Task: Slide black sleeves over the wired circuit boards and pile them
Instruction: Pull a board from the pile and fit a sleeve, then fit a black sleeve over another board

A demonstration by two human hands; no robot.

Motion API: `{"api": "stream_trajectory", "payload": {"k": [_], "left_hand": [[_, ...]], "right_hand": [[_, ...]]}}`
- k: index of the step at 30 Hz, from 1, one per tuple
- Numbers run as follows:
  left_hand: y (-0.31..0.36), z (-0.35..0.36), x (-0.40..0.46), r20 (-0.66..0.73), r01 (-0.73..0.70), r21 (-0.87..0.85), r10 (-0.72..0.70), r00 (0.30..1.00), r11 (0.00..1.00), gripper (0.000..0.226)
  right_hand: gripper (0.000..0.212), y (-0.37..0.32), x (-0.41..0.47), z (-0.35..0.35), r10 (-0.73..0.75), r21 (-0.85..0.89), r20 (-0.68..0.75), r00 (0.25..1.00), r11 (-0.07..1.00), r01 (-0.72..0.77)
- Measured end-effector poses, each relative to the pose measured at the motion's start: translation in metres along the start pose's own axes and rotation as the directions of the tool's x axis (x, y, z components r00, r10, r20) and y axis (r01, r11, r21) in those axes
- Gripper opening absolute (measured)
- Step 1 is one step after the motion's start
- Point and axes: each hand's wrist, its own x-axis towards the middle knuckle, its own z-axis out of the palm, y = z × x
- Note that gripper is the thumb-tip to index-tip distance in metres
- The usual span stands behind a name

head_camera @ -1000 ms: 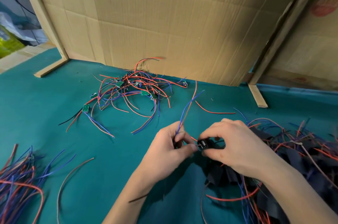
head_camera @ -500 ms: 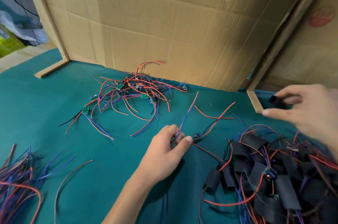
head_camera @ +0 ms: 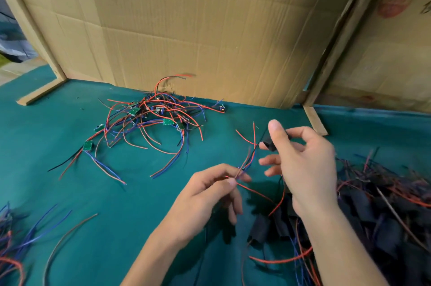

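The right hand point(head_camera: 303, 164) has returned from the far right pinching a black sleeve point(head_camera: 270, 144) (ready for threading); the left hand point(head_camera: 210, 194) still pinches the board's wires point(head_camera: 245, 164).

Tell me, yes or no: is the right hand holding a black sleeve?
Yes, the right hand pinches a black sleeve between thumb and fingers above the table.

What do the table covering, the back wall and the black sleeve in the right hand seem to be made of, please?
Table covering: teal cloth, matte, with soft wrinkles.
Back wall: corrugated cardboard, brown, with creases and fold lines.
Black sleeve: probably thin flexible plastic tubing, dull black; blurred here.
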Motion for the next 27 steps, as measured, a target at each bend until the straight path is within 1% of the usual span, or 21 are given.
{"api": "stream_trajectory", "payload": {"k": [3, 5, 8, 10, 12, 15, 17, 19, 21, 24, 27], "left_hand": [[-0.002, -0.001, -0.001, -0.058, 0.007, 0.048, -0.004, 0.998, 0.999, 0.029], [-0.003, -0.001, 0.000, -0.098, -0.005, 0.090, 0.014, 0.995, 0.996, 0.027], [-0.006, -0.003, 0.001, -0.180, -0.027, 0.075, 0.040, 0.983, 0.997, 0.026], [-0.008, -0.006, 0.004, -0.228, -0.048, 0.050, 0.058, 0.972, 0.998, 0.027], [-0.010, -0.008, 0.005, -0.248, -0.068, 0.026, 0.073, 0.966, 0.997, 0.032], [-0.013, -0.010, 0.006, -0.274, -0.057, 0.024, 0.062, 0.960, 0.998, 0.040], [-0.013, -0.009, 0.005, -0.287, -0.053, -0.010, 0.048, 0.957, 0.999, 0.039], [-0.012, -0.007, 0.005, -0.293, -0.059, -0.074, 0.035, 0.955, 0.995, 0.031], [-0.009, -0.007, 0.006, -0.306, -0.058, -0.140, 0.013, 0.952, 0.988, 0.026], [-0.006, -0.006, 0.006, -0.320, -0.051, -0.214, -0.021, 0.947, 0.976, 0.020], [-0.004, -0.004, 0.006, -0.313, -0.046, -0.261, -0.039, 0.949, 0.964, 0.023]], "right_hand": [[0.034, 0.006, -0.005, 0.005, 0.012, -0.016, 0.021, 1.000, 1.000, -0.012], [0.035, 0.006, -0.010, 0.010, 0.037, 0.010, 0.069, 0.997, 0.999, -0.038], [0.032, 0.004, -0.015, 0.016, 0.066, 0.074, 0.163, 0.984, 0.994, -0.079], [0.030, 0.002, -0.017, 0.018, 0.047, 0.064, 0.172, 0.984, 0.996, -0.059], [0.030, 0.001, -0.017, 0.018, 0.037, 0.060, 0.142, 0.989, 0.997, -0.046], [0.029, 0.000, -0.015, 0.017, 0.023, 0.085, 0.081, 0.996, 0.996, -0.030], [0.029, 0.000, -0.015, 0.019, -0.006, 0.084, 0.061, 0.998, 0.996, 0.001], [0.029, 0.003, -0.017, 0.022, -0.016, 0.078, 0.048, 0.999, 0.997, 0.012], [0.029, 0.007, -0.019, 0.026, 0.025, 0.115, 0.038, 0.999, 0.993, -0.030], [0.028, 0.009, -0.021, 0.030, 0.099, 0.217, 0.017, 0.995, 0.971, -0.100], [0.027, 0.007, -0.021, 0.030, 0.127, 0.305, -0.065, 0.990, 0.947, -0.102]]}}
